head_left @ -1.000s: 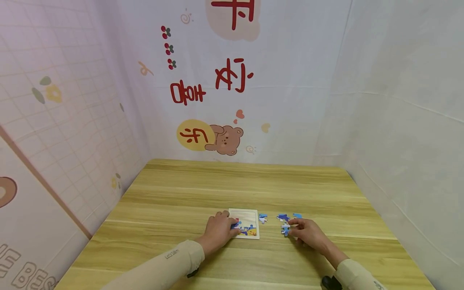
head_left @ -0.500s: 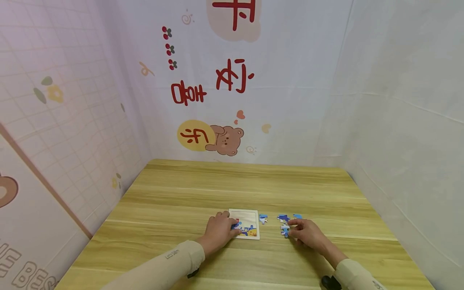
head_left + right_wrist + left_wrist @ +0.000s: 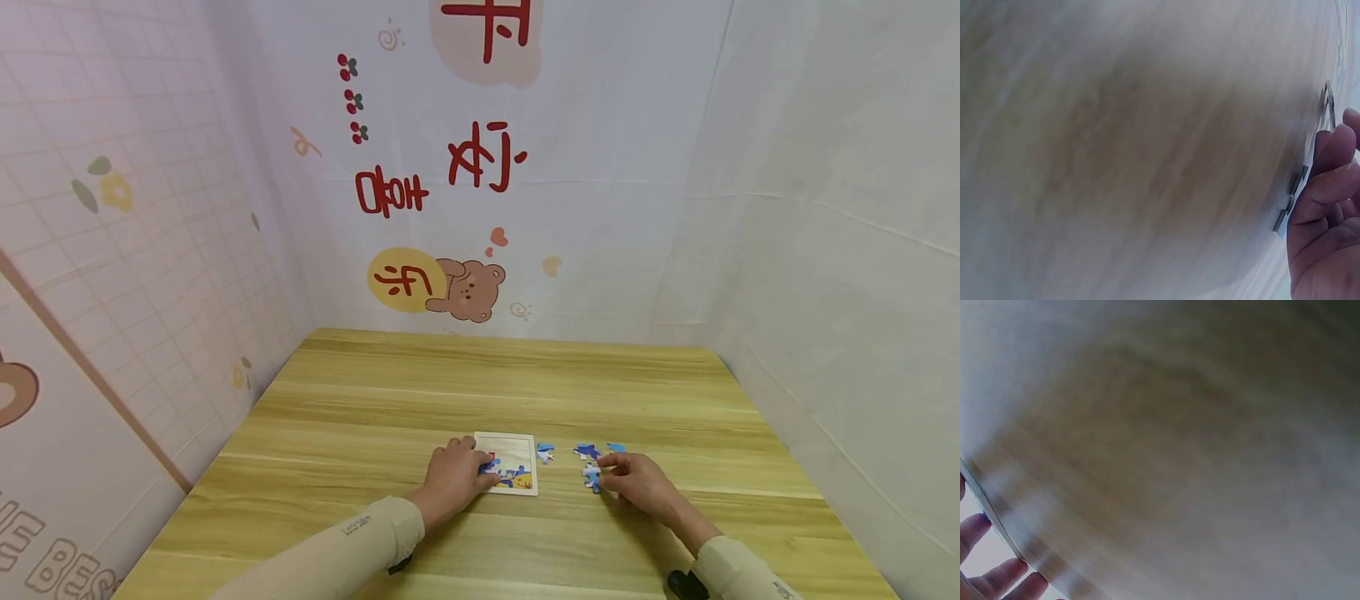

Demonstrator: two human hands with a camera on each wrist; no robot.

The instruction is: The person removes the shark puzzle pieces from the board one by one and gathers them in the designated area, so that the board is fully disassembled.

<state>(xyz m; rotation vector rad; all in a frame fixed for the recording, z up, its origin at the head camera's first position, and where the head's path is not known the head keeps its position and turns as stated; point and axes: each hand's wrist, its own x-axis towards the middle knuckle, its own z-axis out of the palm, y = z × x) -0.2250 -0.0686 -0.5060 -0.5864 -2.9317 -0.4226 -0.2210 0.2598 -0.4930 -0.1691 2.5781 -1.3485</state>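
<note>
In the head view, a small square puzzle tray (image 3: 516, 451) with a pale rim lies near the middle of the table, several colourful pieces fitted along its lower part. My left hand (image 3: 453, 473) rests over its left side, the thumb on top by the fitted pieces. Fingertips (image 3: 1013, 569) meet the tray's edge in the left wrist view. To the right, my right hand (image 3: 639, 485) pinches a blue and white puzzle piece (image 3: 591, 477) between thumb and fingers, at or just above the tabletop. The right wrist view shows that hand's curled fingers (image 3: 1319, 194) beside the piece's edge.
One loose blue and white piece (image 3: 546, 452) lies just right of the tray. Behind the right hand are a dark blue piece (image 3: 587, 451) and a light blue piece (image 3: 616, 448). The wooden table (image 3: 420, 379) meets printed cloth walls at the back and sides.
The pinched piece has turned slightly under the right hand's fingers. Both hands have otherwise stayed in place, and the tray has not moved.
</note>
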